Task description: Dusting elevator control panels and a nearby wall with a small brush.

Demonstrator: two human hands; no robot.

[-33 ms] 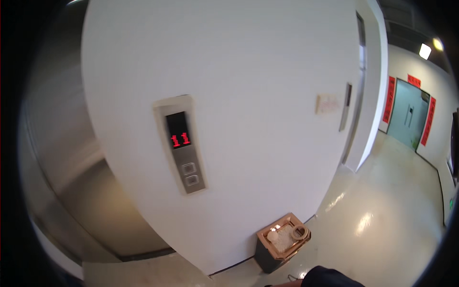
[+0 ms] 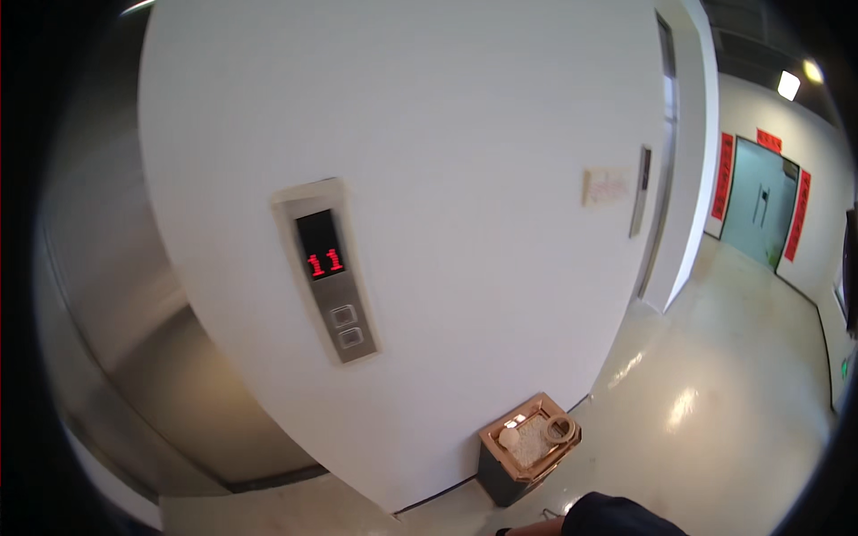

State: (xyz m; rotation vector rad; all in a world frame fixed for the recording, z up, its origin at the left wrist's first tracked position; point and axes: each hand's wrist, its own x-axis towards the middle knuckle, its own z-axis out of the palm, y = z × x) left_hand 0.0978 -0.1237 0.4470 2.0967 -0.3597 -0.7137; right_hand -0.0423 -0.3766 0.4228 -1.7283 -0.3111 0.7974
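Observation:
Neither of my hands shows. At the lower edge a dark sleeve (image 2: 621, 516) and a strip of bare forearm (image 2: 539, 529) come in, apparently my right arm; its hand is out of the picture. A thin, shiny object (image 2: 551, 514) pokes up beside the sleeve, too small to make out. Before me on the white wall is a metal elevator call panel (image 2: 332, 299) with a red lit display and two square buttons, one above the other. Nothing touches it. Nearest the arm, against the wall, stands a dark bin with a copper-coloured top (image 2: 500, 457).
A brushed metal elevator door (image 2: 107, 268) fills the left side. On the bin's top lie a round pale thing (image 2: 508, 438) and a ring (image 2: 560, 430). Farther right are a second wall panel (image 2: 641, 192), a shiny floor (image 2: 697, 357) and glass double doors (image 2: 760, 205) with red banners.
The view has shifted slightly, so the call panel sits a little farther left. A bit more of my forearm and sleeve shows at the lower edge.

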